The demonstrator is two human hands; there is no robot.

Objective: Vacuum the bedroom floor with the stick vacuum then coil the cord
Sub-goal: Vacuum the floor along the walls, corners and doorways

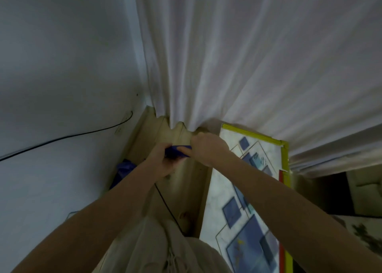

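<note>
Both hands meet over the pale wooden floor (186, 181), close to the room corner where the white wall (62, 76) joins the long white pleated curtain (258, 55). The left hand (160, 162) has its fingers curled round a dark blue plastic handle (176, 151), which looks like part of the stick vacuum, though little of it shows. The right hand (208, 148) closes over the other end of that handle, fingers bent down on it. A thin black cord (165, 204) runs from under the left hand down across the floor toward the person. Another black cable (68, 136) crosses the wall to a white wall socket (119, 130) near the floor edge. Along the floor's right edge lies a white mat with blue squares and a yellow border (237, 200), its far end touching the curtain hem.
</note>
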